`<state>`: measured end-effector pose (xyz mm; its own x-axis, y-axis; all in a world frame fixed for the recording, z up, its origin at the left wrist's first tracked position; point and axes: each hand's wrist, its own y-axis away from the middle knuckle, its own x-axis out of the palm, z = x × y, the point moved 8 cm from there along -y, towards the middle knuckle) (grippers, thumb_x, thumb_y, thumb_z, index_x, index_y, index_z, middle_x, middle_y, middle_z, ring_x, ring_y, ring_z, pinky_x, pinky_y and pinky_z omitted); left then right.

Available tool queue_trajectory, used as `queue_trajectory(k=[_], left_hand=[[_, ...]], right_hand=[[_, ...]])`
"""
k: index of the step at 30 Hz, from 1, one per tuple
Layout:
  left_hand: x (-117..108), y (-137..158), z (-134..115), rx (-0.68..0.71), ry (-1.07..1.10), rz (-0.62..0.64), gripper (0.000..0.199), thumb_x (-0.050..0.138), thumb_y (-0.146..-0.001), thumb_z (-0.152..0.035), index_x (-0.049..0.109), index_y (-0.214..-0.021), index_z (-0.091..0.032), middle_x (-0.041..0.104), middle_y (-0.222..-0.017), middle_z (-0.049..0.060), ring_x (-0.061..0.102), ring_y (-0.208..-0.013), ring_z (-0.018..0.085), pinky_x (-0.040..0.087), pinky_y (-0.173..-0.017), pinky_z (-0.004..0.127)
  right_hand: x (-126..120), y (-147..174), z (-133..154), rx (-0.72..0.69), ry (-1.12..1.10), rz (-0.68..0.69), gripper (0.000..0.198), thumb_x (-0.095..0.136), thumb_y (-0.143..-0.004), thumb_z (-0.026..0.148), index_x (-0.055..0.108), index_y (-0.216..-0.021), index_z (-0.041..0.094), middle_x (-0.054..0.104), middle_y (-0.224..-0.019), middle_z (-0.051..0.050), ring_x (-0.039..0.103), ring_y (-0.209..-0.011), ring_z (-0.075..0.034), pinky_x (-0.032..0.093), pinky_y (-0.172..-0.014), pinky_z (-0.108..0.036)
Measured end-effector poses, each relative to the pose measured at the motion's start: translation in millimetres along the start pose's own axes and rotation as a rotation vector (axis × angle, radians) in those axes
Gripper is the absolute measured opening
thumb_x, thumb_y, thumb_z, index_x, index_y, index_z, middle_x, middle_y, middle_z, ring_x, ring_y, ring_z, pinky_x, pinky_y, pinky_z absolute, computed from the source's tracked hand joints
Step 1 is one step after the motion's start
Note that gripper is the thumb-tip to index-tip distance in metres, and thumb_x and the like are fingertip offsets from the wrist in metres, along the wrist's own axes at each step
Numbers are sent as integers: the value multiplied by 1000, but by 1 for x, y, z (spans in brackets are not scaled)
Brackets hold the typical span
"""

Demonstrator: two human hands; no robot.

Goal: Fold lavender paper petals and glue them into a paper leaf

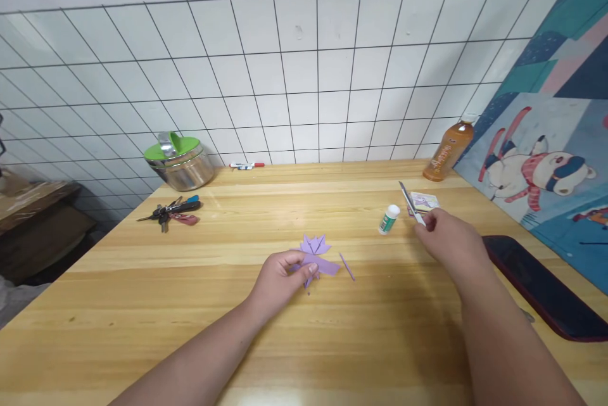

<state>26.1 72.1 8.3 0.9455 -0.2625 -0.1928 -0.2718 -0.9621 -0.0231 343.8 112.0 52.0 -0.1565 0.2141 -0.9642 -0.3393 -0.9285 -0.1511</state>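
My left hand (282, 276) pinches a purple paper strip (327, 265) between thumb and fingers. Just behind and under it are spiky purple paper pieces (314, 245), partly hidden by the strip and fingers; whether they are joined to it I cannot tell. A thin purple paper sliver (347, 266) lies to the right on the wood. Off to the right, my right hand (449, 238) is closed on a slim bladed tool (411, 203), grey toward the tip and white near my fingers, pointing away and left. A green-and-white glue stick (389, 220) stands left of that hand.
Behind my right hand lies a small printed packet (424, 201). A dark phone (546, 289) is at the right, a tea bottle (449, 147) at the back right. Keys (171, 211), a steel pot with green lid (181, 168) and markers (247, 166) occupy the left and back.
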Motion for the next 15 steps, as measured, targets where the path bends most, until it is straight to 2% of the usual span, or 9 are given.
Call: queue_trajectory(k=[3,5,8,9,10,11,13,15], left_hand=[[0,0,0,-11,-37,10,27,63,-74,-38,71,-77,-13,69,-72,8,59,-64,16,46,-64,28],[-1,1,-1,-13,-60,6,26,63,-74,-37,71,-75,-13,70,-73,8,59,-65,17,47,-64,28],[-2,1,-2,3,-81,-18,23,65,-73,-37,71,-73,-14,69,-72,7,60,-67,17,47,-66,29],[-2,1,-2,10,-81,-27,23,65,-73,-36,71,-73,-14,69,-71,7,61,-68,17,47,-66,28],[-2,1,-2,15,-77,-32,23,65,-73,-36,70,-72,-14,69,-70,7,60,-67,17,47,-65,28],[-2,0,-1,18,-71,-40,23,65,-73,-36,70,-72,-14,68,-70,6,60,-66,17,46,-64,27],[0,1,0,24,-72,-53,22,64,-74,-35,69,-71,-14,67,-67,5,59,-62,16,45,-61,26],[3,1,0,38,-102,-52,21,63,-74,-34,68,-70,-14,65,-64,3,57,-60,15,44,-59,25]], right_hand=[[29,-2,-7,-19,93,207,20,51,-72,38,60,-71,20,63,-70,-8,59,-66,-23,32,-52,-28],[33,1,-5,-28,106,258,22,54,-71,39,62,-69,20,64,-72,-10,59,-68,-24,34,-53,-29],[9,10,14,-66,36,87,20,53,-74,36,65,-77,20,66,-79,-10,60,-70,-25,36,-55,-31],[0,16,26,-107,-55,21,22,54,-74,37,66,-83,21,66,-81,-9,60,-73,-24,38,-58,-31],[-3,26,43,-190,-190,29,23,54,-76,38,66,-86,22,67,-82,-7,60,-74,-23,40,-61,-31],[-2,38,63,-286,-347,87,26,54,-76,42,66,-89,23,68,-84,-6,61,-76,-22,42,-63,-30],[11,68,107,-501,-625,317,32,55,-77,43,66,-100,24,68,-97,-5,61,-84,-20,44,-65,-27],[24,94,138,-616,-741,475,27,58,-76,39,67,-99,27,68,-97,-2,60,-79,-17,44,-64,-25]])
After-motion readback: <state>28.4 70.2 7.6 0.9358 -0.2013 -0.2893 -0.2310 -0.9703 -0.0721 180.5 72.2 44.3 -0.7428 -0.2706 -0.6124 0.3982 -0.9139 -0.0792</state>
